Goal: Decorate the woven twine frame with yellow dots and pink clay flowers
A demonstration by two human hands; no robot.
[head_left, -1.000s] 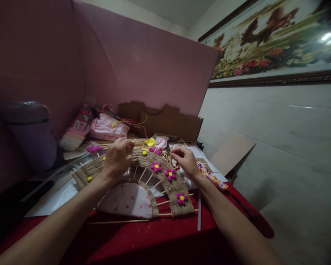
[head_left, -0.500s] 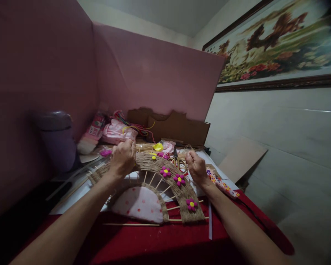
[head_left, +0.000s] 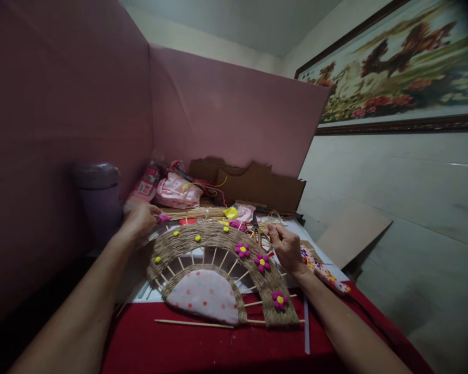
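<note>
My left hand (head_left: 141, 220) is at the far left of a fan-shaped woven panel (head_left: 203, 236), its bent fingers at a magenta lump (head_left: 163, 218) that looks like modelling clay. The panel has twine bands over thin sticks and a spotted half-round cloth centre (head_left: 203, 294). Magenta flowers with yellow centres (head_left: 262, 262) sit on the right part of its band, and bare yellow dots (head_left: 197, 238) on the left part. My right hand (head_left: 284, 244) is closed in a pinch just beyond the panel's right side; what it holds, if anything, is hidden.
Scissors (head_left: 262, 240) lie behind the panel, near a yellow lump (head_left: 230, 213) and a bundle of sticks (head_left: 195, 213). A purple tumbler (head_left: 99, 208) stands left. Cardboard (head_left: 261, 184) leans at the back. A loose stick (head_left: 193, 323) lies on the red cloth (head_left: 171, 348).
My left hand has moved left off the panel to the magenta lump, uncovering the yellow dots on the band. My right hand stays pinched beside the panel. The view has shifted slightly.
</note>
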